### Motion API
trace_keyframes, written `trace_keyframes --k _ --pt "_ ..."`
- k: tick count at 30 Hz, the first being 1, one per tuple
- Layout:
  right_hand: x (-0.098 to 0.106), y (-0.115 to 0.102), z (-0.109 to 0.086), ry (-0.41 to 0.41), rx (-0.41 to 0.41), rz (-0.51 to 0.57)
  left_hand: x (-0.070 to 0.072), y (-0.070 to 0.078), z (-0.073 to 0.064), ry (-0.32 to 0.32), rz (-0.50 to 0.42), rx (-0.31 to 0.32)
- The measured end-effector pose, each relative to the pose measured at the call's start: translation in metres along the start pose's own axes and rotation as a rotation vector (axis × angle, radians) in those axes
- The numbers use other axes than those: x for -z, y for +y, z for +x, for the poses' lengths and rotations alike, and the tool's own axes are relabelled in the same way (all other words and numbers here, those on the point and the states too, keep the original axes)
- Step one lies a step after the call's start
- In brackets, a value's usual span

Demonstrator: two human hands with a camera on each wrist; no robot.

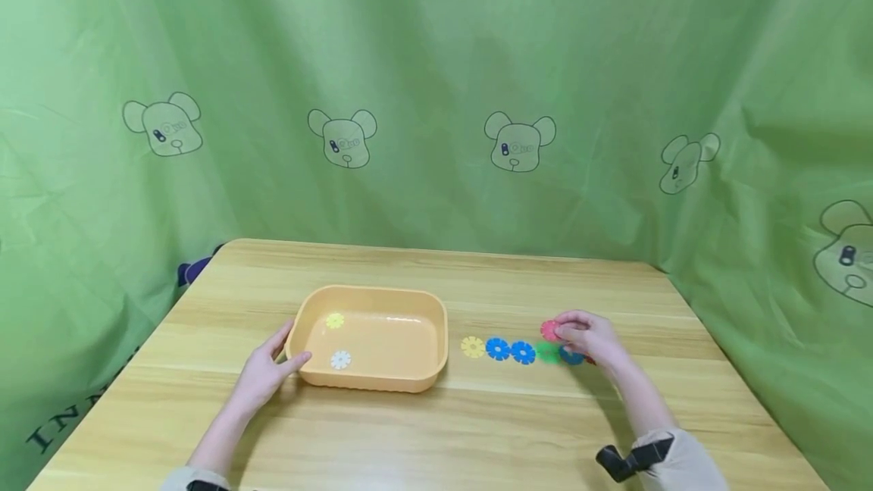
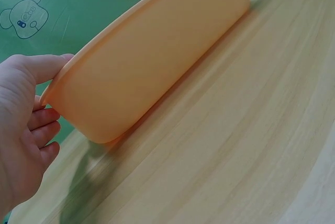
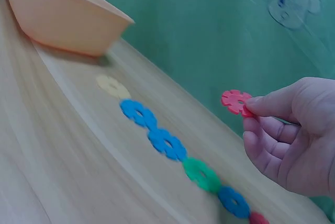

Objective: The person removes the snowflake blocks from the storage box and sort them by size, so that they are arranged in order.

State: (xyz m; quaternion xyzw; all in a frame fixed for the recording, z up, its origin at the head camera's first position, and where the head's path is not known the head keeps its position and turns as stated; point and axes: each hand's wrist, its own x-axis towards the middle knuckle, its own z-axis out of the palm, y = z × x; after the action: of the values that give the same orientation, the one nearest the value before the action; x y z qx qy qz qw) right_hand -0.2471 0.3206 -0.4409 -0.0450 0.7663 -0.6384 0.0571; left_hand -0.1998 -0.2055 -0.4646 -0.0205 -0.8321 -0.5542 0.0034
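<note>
My left hand (image 1: 262,376) grips the left end of an orange plastic basin (image 1: 375,383), thumb over the rim and fingers against the outside wall. A yellow notched snowflake disc (image 1: 335,320) and a white one (image 1: 340,359) lie inside. My right hand (image 1: 592,336) pinches a pink snowflake disc (image 3: 236,102) between thumb and fingers, raised above a row of similar discs. From the left, that row runs yellow (image 1: 473,347), blue (image 1: 497,348), blue (image 1: 523,352), green (image 3: 201,175), blue (image 3: 233,201) and red (image 3: 258,218), the red one partly hidden behind my hand in the head view.
The basin and disc row are on a light wood-grain table (image 1: 409,438) with rounded back corners. Green cloth (image 1: 423,36) printed with bear heads hangs behind and at both sides. A dark purple object (image 1: 194,271) shows past the table's back left corner.
</note>
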Motion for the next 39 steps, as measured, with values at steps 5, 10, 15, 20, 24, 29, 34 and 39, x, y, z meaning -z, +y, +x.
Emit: trace_keyframes --k 5,10,15,20,24,29,34,39 --pt "0.019 -0.001 -0.014 0.065 -0.056 0.013 0.001 0.001 -0.001 0.001 0.003 0.011" --pt "0.04 0.007 -0.021 0.12 -0.09 -0.003 0.002 0.003 -0.002 0.0 -0.002 0.017" --pt "0.057 0.015 -0.027 0.18 -0.159 -0.05 0.002 0.003 -0.001 0.001 -0.005 0.012" --pt "0.07 0.025 -0.031 0.241 -0.221 -0.178 0.002 0.002 -0.001 0.0 -0.003 0.008" --pt "0.075 0.032 -0.034 0.271 -0.248 -0.247 0.001 0.002 -0.001 0.001 0.0 0.005" --pt "0.076 0.036 -0.034 0.293 -0.257 -0.327 0.0 0.002 -0.002 0.0 -0.009 -0.007" --pt "0.073 0.036 -0.032 0.31 -0.25 -0.406 0.0 0.002 -0.001 0.0 -0.012 -0.011" --pt "0.073 0.037 -0.032 0.315 -0.247 -0.428 -0.001 0.001 -0.001 -0.002 -0.014 -0.011"
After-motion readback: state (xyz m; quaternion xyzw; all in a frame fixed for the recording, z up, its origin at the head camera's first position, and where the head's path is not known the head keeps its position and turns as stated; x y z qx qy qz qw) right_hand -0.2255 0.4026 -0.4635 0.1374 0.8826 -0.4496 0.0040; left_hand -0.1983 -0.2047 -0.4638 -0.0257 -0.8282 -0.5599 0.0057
